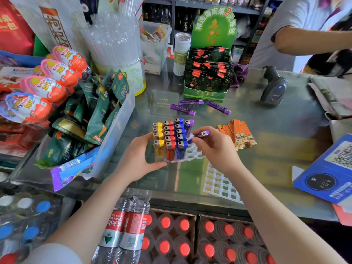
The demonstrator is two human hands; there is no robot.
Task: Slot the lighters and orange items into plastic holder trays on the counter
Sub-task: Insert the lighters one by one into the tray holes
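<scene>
A clear plastic holder tray (194, 154) stands mid-counter with rows of yellow, red and blue lighters upright in it and one purple lighter (189, 125) at the back right. My left hand (141, 155) grips the tray's left side. My right hand (215, 147) holds a purple lighter (202, 133) tilted over the tray's empty right-hand slots. Three more purple lighters (182, 109) lie flat on the glass behind the tray. A fanned pile of orange items (239, 133) lies to the right. A second, empty white grid tray (221, 184) lies flat near the front edge.
A barcode scanner (274, 88) and a green box of dark packets (207, 75) stand at the back. A bin of snack packets (91, 119) crowds the left. A blue payment sign (329, 172) sits at the right. Another person's arm (312, 38) reaches over the far side.
</scene>
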